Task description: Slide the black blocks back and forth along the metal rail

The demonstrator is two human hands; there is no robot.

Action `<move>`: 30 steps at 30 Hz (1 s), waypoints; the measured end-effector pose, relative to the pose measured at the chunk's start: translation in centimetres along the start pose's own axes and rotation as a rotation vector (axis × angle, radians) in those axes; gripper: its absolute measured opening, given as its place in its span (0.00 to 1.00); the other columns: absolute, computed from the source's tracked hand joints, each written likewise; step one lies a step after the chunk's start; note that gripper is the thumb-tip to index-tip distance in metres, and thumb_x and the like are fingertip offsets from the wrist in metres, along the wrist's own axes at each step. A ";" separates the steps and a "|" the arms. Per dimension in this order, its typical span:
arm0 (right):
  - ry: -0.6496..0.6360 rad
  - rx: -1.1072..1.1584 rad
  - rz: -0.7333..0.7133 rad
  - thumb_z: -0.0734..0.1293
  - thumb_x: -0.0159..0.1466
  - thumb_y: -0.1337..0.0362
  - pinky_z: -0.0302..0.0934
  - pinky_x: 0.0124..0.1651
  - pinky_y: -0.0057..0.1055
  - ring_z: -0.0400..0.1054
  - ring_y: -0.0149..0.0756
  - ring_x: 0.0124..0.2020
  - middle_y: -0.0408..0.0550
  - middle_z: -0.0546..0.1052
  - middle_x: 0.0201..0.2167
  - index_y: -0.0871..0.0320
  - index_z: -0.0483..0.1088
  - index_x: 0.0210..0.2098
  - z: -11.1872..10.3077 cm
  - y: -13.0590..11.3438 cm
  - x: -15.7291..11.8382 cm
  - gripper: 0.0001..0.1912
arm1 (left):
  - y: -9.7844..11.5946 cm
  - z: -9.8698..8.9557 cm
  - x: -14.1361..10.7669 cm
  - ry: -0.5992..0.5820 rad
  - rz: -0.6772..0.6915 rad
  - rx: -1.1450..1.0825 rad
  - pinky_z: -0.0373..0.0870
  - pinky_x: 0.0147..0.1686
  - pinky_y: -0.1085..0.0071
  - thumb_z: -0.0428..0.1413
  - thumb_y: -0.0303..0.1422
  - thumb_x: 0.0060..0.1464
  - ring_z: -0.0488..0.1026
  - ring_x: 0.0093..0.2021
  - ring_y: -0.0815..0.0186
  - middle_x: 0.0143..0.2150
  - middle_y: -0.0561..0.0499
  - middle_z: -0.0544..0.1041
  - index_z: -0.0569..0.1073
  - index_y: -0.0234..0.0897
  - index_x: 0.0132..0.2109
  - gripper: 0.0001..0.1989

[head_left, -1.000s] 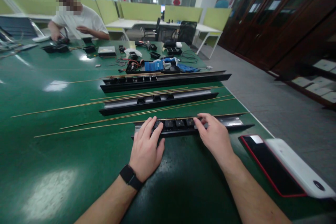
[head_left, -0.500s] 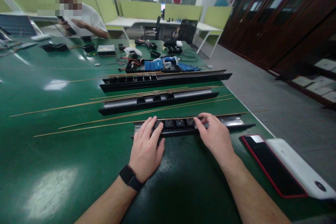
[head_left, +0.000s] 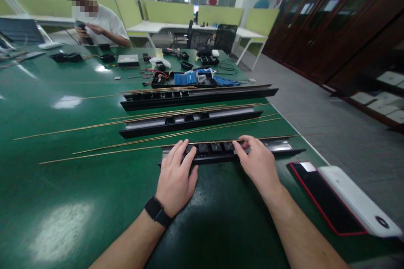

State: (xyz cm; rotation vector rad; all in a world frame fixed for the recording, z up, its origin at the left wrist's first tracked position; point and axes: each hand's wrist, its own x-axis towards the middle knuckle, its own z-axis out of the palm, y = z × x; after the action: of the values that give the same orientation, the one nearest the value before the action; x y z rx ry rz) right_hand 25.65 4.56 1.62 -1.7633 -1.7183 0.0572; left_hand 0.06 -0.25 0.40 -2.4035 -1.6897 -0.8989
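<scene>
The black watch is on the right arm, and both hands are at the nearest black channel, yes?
No, the head view shows the black watch on the left arm. The left hand and right hand are both at the nearest black channel.

Three channels on desk (head_left: pixel 110 201), front to back: near channel (head_left: pixel 217 160), middle channel (head_left: pixel 189 125), far channel (head_left: pixel 202 100). Block row (head_left: pixel 216 147) sits in near one, left-hand fingers (head_left: pixel 174 155) over its left end, right-hand fingers (head_left: pixel 241 152) at its right. One rod (head_left: pixel 126 151) along near channel, sticking way out left. Phone (head_left: pixel 325 197) right of that channel, closer in. Tray (head_left: pixel 162 85) just behind far channel.
</scene>
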 end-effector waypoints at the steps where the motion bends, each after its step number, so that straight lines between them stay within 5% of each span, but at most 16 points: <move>1: 0.000 -0.002 0.000 0.64 0.71 0.47 0.62 0.42 0.37 0.74 0.42 0.39 0.49 0.79 0.39 0.54 0.77 0.48 0.0 0.0 0.0 0.20 | 0.0 0.0 0.0 0.001 -0.001 -0.004 0.68 0.65 0.45 0.55 0.30 0.66 0.62 0.73 0.47 0.73 0.38 0.66 0.69 0.39 0.66 0.23; 16: -0.014 0.022 -0.022 0.66 0.70 0.50 0.63 0.43 0.37 0.75 0.42 0.39 0.46 0.80 0.37 0.54 0.75 0.54 0.0 0.2 0.0 0.19 | -0.1 0.1 0.0 -0.003 0.004 0.017 0.70 0.63 0.44 0.55 0.31 0.66 0.61 0.73 0.46 0.73 0.38 0.66 0.68 0.39 0.67 0.23; 30: -0.028 -0.011 0.021 0.66 0.70 0.49 0.62 0.41 0.37 0.74 0.43 0.40 0.48 0.80 0.39 0.53 0.76 0.48 -0.2 -0.2 0.0 0.17 | 0.0 0.0 -0.1 0.000 0.003 0.013 0.70 0.64 0.44 0.56 0.31 0.66 0.62 0.73 0.46 0.73 0.38 0.66 0.69 0.38 0.66 0.23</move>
State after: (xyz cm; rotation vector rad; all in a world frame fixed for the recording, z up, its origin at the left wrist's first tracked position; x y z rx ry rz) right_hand 25.57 4.41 1.90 -1.7966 -1.7232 0.0817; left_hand 0.02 -0.27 0.32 -2.3968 -1.6867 -0.8857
